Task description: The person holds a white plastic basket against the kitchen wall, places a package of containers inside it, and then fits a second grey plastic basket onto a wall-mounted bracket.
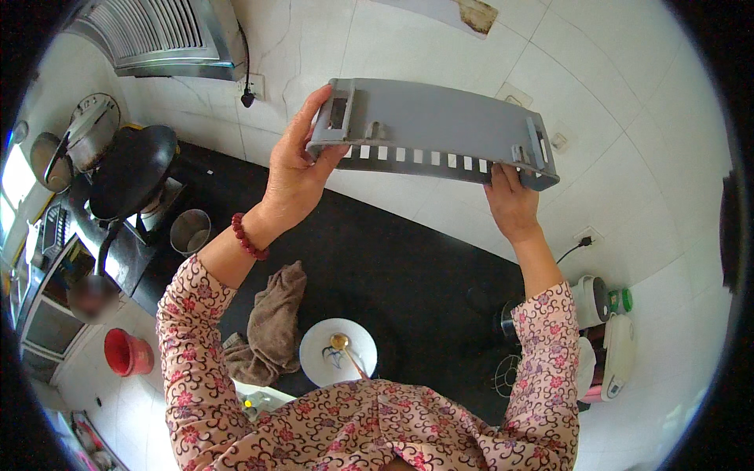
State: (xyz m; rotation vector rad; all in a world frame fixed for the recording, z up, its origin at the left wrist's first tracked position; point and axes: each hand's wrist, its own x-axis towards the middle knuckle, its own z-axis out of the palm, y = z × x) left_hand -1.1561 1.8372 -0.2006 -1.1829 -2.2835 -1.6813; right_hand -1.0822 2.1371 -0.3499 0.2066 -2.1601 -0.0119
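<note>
Both arms are raised in front of the tiled wall, holding up a long grey plastic rack [440,118] with a row of slots along its lower side. My left hand [294,165] grips its left end, thumb below and fingers at the side. At the right end, my right hand [512,200] has its fingers hooked under the lower edge; part of them is hidden behind the rack. Below on the black counter lie a crumpled brown towel [275,314] and a white plate [314,357] with a gold-coloured spoon [340,342] in it.
A black wok [133,173] sits on the stove at left, near a metal cup [191,232]. Above it hangs a range hood [161,35]. A red bucket [128,352] stands lower left. At right are a wire stand [507,377], a white container [591,298] and a plugged cord [584,242].
</note>
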